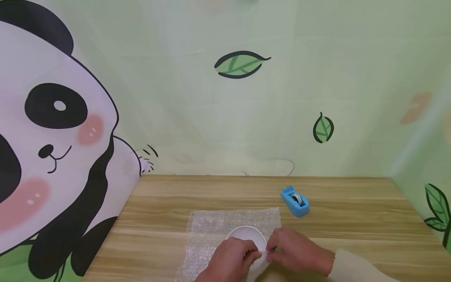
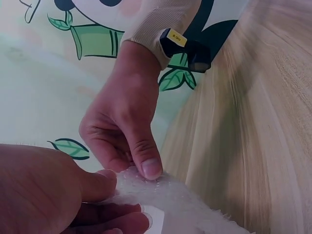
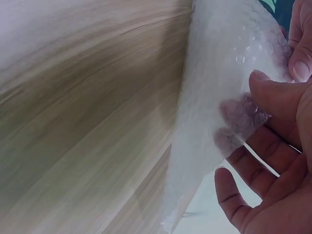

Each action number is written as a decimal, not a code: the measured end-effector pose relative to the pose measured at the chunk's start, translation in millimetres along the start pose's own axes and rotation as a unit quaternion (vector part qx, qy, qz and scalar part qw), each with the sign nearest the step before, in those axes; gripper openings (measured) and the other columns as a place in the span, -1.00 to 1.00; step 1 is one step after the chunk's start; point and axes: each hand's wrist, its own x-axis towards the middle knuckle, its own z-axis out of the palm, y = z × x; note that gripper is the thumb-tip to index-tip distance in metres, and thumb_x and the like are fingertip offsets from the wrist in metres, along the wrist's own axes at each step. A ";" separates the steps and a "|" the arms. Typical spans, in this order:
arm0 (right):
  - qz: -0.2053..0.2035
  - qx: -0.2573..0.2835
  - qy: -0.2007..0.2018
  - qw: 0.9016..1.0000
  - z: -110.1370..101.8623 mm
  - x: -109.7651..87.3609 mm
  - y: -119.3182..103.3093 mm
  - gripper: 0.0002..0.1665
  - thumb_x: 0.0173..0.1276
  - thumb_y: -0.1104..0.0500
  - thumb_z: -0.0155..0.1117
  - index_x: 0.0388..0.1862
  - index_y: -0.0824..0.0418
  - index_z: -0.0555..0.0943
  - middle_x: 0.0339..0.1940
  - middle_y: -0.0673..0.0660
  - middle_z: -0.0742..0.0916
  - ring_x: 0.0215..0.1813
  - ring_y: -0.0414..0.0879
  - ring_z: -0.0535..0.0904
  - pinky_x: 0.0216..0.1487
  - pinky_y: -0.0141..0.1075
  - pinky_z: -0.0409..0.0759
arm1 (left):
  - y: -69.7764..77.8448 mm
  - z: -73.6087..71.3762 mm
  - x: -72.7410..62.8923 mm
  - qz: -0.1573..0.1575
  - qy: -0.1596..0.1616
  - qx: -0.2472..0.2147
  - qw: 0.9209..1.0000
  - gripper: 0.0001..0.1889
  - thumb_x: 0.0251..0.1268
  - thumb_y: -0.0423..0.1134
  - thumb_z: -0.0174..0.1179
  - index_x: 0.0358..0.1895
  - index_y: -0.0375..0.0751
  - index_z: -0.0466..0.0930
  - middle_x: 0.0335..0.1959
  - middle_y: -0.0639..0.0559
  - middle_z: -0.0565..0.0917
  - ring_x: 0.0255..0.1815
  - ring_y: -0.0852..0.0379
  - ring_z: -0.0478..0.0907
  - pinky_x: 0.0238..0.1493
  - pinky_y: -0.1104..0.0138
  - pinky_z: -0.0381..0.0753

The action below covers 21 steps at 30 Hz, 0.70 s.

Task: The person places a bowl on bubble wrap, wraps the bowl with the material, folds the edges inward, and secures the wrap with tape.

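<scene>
While the left hand (image 1: 230, 257) and right hand (image 1: 296, 250) pinch raised bubble wrap (image 1: 208, 223), the white dish (image 1: 248, 234) shows just beyond, nearer the left.

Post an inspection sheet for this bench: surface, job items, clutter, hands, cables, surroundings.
Surface: wood-grain tabletop, no spill seen.
Job items: white round dish on a bubble wrap sheet; part of the sheet is lifted between the hands, and the dish's near side is hidden.
Clutter: nothing seen besides a blue tape dispenser, off the sheet, untouched.
Hands: left hand and right hand both pinch the bubble wrap.
Cables: none certain; thin curved line low on the backdrop, cable or print unclear.
Surroundings: panda-and-leaf printed backdrop.
</scene>
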 end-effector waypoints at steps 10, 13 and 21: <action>-0.024 -0.031 0.005 0.999 -0.6 -4.9 5.7 -0.93 0.29 0.16 0.51 -0.30 -0.03 0.83 -0.32 -0.24 0.80 -0.22 -0.41 0.57 -0.18 -0.40 0.58 | -6.8 2.7 -0.8 -0.004 0.004 -0.026 1.000 -0.88 0.37 -0.07 0.39 -0.32 0.04 0.79 -0.33 0.25 0.64 -0.28 0.40 0.53 -0.22 0.56 0.49; -0.025 -0.043 0.005 0.999 -0.3 -6.4 7.4 -0.92 0.28 0.16 0.51 -0.31 -0.05 0.83 -0.34 -0.26 0.79 -0.23 -0.40 0.56 -0.17 -0.39 0.56 | -8.0 3.2 -1.7 -0.017 0.012 -0.018 1.000 -0.88 0.34 -0.02 0.41 -0.34 0.12 0.81 -0.17 0.20 0.64 -0.10 0.24 0.54 -0.08 0.33 0.54; 0.003 -0.042 -0.012 0.999 -2.2 -7.8 10.1 -0.90 0.28 0.17 0.51 -0.31 -0.07 0.83 -0.35 -0.27 0.78 -0.24 -0.39 0.55 -0.18 -0.36 0.57 | -9.3 6.9 -3.8 -0.057 0.022 -0.006 0.998 -0.90 0.26 -0.03 0.46 -0.39 0.13 0.79 0.31 -0.21 0.62 0.34 -0.35 0.54 0.18 -0.17 0.63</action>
